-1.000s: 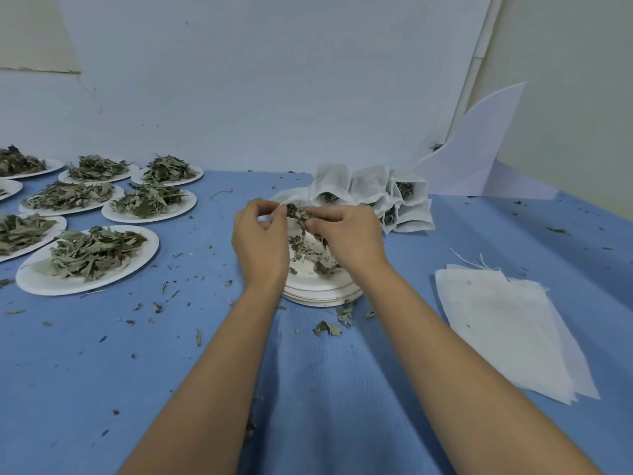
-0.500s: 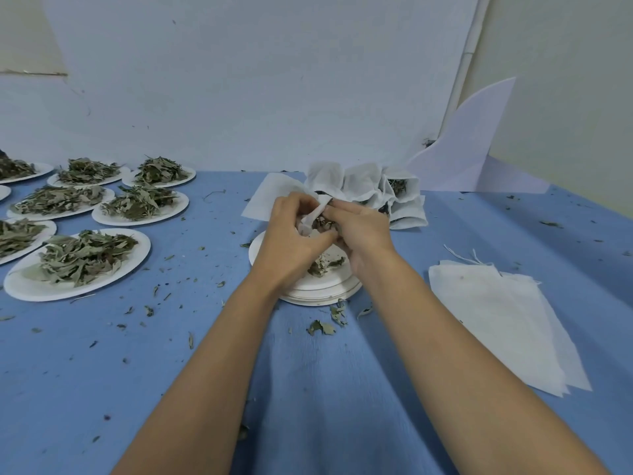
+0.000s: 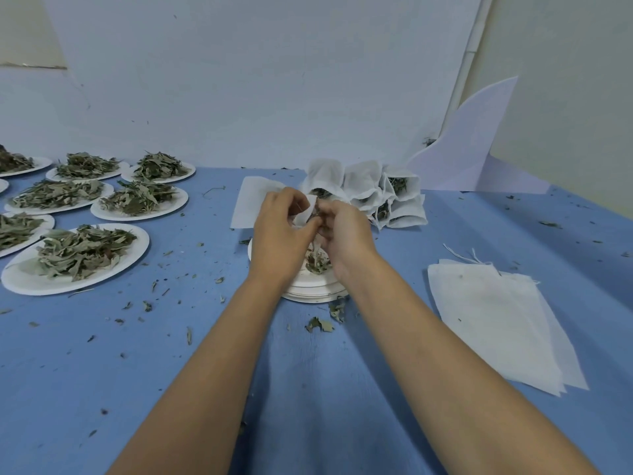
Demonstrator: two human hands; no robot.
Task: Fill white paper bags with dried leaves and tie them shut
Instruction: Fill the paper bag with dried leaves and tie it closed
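Blue cloth covers the bench point(image 3: 102, 371), littered with leaf crumbs, and a pale wall stands behind it. Far left sit several white plates point(image 3: 20, 282), each heaped with dried leaves point(image 3: 82, 250). Toward the middle, a flat empty bag point(image 3: 248, 200) lies just behind the left hand point(image 3: 281, 234). This hand's grip is clamped on the white paper bag point(image 3: 305, 212), thumb and fingers pinching its mouth and holding it up over a short stack of plates point(image 3: 315, 293) that carries a small remnant of leaves.

The right hand point(image 3: 346, 234) meets it there, fingers curled in at the bag's opening. Its grip looks closed on a pinch of leaf going in, though whether it also holds the bag's rim I cannot tell. Behind the hands is a pile of filled bags point(image 3: 370, 190) with leaves showing in some of their mouths. Further right lies a fanned stack of empty bags point(image 3: 496, 323) with drawstrings point(image 3: 459, 253) trailing from the top edge. A curved white board point(image 3: 472, 142) leans in the corner.

I judge the step in hand to be filling: leaves are being fed into the held bag. The next move calls for keeping the mouth open with the left grip while the right gathers what is left on the plate stack. Then the string must be found and drawn tight without tipping the bag, which looks thin and easily crumpled.
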